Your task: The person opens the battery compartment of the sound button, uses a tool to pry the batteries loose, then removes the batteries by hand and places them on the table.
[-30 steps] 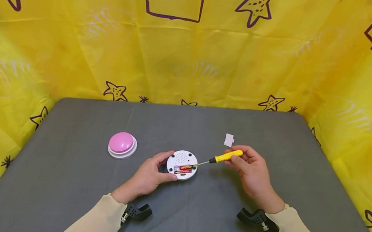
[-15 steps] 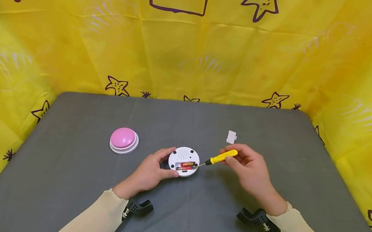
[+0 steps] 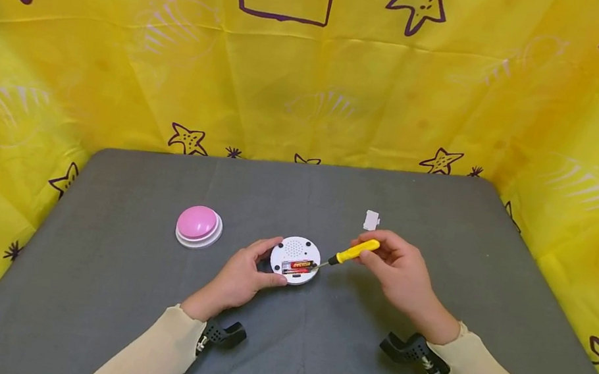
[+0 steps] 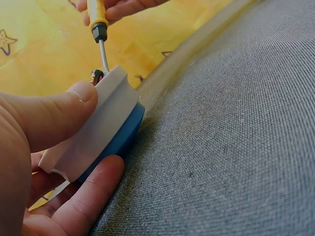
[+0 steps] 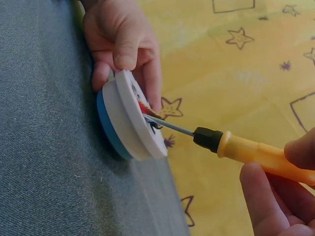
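Observation:
My left hand (image 3: 238, 275) grips a round white push-button light or buzzer with a blue underside (image 4: 93, 128), thumb on one face and fingers below. Its back (image 3: 294, 250) faces up, showing small holes, dark feet and an uncovered battery compartment. Red batteries (image 3: 298, 267) lie in that compartment, one end tipped up in the right wrist view. Between thumb and fingers my right hand (image 3: 400, 278) pinches a yellow-handled screwdriver (image 3: 357, 251). The metal shaft (image 5: 174, 126) reaches into the compartment, its tip at the end of a battery.
A pink domed button on a white base (image 3: 197, 226) stands to the left on the grey table (image 3: 132, 318). A small white battery cover (image 3: 371, 220) lies beyond my right hand. Yellow patterned cloth (image 3: 269, 88) rises behind the table and at both sides.
The screwdriver handle has shifted slightly left and tilted a bit steeper, its tip staying at the battery compartment. The head view has shifted a little. Both hands keep their holds.

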